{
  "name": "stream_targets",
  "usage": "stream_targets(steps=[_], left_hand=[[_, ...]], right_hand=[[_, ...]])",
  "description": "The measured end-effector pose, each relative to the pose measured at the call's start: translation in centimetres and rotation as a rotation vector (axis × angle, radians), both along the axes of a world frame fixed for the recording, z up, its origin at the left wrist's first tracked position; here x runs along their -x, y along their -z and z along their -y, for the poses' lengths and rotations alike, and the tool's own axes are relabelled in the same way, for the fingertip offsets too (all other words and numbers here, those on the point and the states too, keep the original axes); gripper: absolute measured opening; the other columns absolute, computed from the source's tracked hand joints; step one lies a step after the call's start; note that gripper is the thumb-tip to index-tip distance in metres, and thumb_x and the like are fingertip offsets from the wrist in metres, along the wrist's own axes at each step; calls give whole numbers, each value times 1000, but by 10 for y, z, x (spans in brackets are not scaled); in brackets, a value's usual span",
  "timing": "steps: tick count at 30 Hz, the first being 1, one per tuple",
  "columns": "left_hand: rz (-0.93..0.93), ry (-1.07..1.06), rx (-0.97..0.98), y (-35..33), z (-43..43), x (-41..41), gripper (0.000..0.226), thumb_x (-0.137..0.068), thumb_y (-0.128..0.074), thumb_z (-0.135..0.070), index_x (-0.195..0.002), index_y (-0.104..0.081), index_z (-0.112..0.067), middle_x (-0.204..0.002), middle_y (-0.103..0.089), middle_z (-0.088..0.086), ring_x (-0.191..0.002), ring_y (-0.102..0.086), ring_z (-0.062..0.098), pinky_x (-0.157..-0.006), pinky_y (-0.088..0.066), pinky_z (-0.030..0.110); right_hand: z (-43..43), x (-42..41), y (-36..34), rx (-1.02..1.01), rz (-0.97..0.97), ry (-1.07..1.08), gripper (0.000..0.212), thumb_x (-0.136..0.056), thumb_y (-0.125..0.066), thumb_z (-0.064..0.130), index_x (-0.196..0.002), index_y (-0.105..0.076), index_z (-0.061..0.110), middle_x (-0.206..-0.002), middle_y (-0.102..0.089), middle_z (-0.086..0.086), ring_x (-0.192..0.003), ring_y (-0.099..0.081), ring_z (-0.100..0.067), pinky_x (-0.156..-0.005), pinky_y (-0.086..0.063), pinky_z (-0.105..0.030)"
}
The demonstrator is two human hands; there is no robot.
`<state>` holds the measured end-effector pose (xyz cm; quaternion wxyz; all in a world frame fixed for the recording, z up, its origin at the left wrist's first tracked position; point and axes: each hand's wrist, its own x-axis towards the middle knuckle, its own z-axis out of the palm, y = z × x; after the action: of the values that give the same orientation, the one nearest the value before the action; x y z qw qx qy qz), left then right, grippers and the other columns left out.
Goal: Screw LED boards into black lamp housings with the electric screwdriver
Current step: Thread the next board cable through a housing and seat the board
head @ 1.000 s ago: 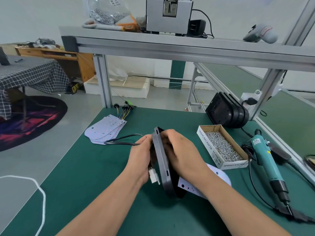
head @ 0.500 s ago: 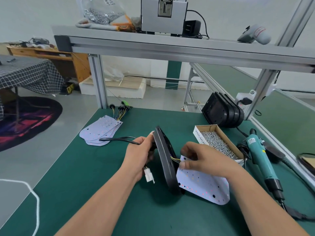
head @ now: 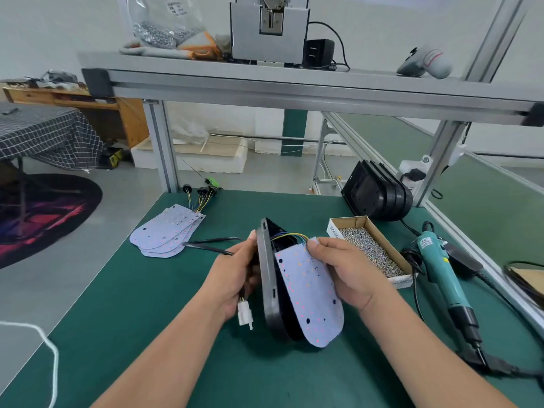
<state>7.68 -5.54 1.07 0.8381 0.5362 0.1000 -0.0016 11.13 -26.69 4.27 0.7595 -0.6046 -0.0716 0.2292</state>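
Only a few letters can be read: "SPRIN" on the end flap of the cardboard screw box (head: 371,251), the rest cut off at its corner. The label on the teal electric screwdriver (head: 438,272), which lies on the green worktop (head: 147,304) at the right, is too small to make out.

The left hand (head: 235,275) grips the black lamp housing (head: 269,284), thumb on its rim. Its fingers are curled behind, mostly hidden. The housing stands on edge near the middle of the worktop. A white connector (head: 245,316) hangs below that hand.

The right hand (head: 344,269) pinches the top edge of the white LED board (head: 309,293), which leans against the housing's open face and hides its inside. Coloured wires (head: 290,237) run from the board's top into the housing.

Spare LED boards (head: 167,234) lie stacked at the left, and more black housings (head: 376,195) stand behind the box.
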Motion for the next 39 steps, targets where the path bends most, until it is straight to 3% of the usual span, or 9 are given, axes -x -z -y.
stream_targets(steps=[5, 10, 15, 19, 23, 27, 31, 35, 39], left_hand=[[-11, 12, 89, -1, 9, 0, 43, -101, -66, -50, -99, -83, -11, -99, -79, 17, -79, -74, 29, -73, -62, 39], [-35, -64, -22, 1, 10, 0, 19, -98, -69, -25, -83, -72, -14, -78, -60, 11, -65, -51, 22, -57, -41, 28], [-49, -109, -282, 2, 19, -1, 45, -99, -64, -34, -58, -50, -24, -58, -45, 0, -47, -33, 14, -44, -27, 21], [-88, -204, -572, 4, 11, -8, 36, -93, -58, -35, -62, -47, -20, -57, -41, -3, -51, -30, 16, -46, -26, 21], [-78, -177, -628, 6, 2, -13, 24, -100, -59, -22, -86, -67, -5, -74, -63, 8, -68, -50, 17, -64, -46, 36], [-41, -48, -650, -6, 2, -1, 53, -78, -65, -74, -84, -60, -21, -59, -51, -19, -60, -48, 11, -63, -39, 31], [14, 329, -562, -7, -5, 9, 47, -69, -69, -48, -111, -64, -29, -75, -49, -7, -66, -45, 15, -69, -35, 36], [89, 437, -969, -9, -1, 14, 48, -83, -65, -44, -129, -55, -36, -93, -58, -6, -76, -53, 11, -72, -47, 37], [35, 206, -1151, -8, 7, 19, 41, -93, -67, -53, -131, -56, -43, -109, -70, -8, -102, -66, 17, -86, -54, 35]], right_hand=[[-17, 6, 5, -145, -53, 50, 37, -91, -68, 26, -113, -68, -3, -101, -75, -20, -85, -72, -30, -78, -61, -39], [-16, 4, 5, -196, 0, 10, 33, -97, -64, 30, -113, -68, 1, -102, -74, -16, -86, -72, -27, -77, -61, -37], [-4, -3, 5, -171, 28, 78, 46, -95, -66, 33, -121, -64, -5, -114, -69, -25, -99, -67, -33, -87, -57, -44], [4, -2, -1, -107, 77, -10, 25, -91, -78, 34, -95, -67, 11, -94, -68, -13, -81, -66, -25, -75, -56, -36], [8, 0, -5, -27, 173, -150, 16, -94, -75, 27, -93, -64, 15, -93, -64, -12, -79, -64, -23, -71, -55, -34], [22, -8, -11, -61, 191, 7, 8, -92, -74, 20, -94, -69, 15, -90, -70, -11, -74, -68, -23, -67, -58, -31], [33, -16, -5, -122, 152, 173, 16, -91, -69, 19, -101, -78, 12, -97, -76, -14, -78, -73, -26, -70, -61, -35], [33, -18, -6, -159, 93, 193, 20, -95, -66, 21, -107, -75, 7, -95, -78, -14, -74, -76, -24, -64, -61, -32], [31, -20, -6, -166, 89, 229, 25, -105, -59, 19, -120, -68, 1, -97, -77, -13, -76, -74, -25, -67, -61, -33]])
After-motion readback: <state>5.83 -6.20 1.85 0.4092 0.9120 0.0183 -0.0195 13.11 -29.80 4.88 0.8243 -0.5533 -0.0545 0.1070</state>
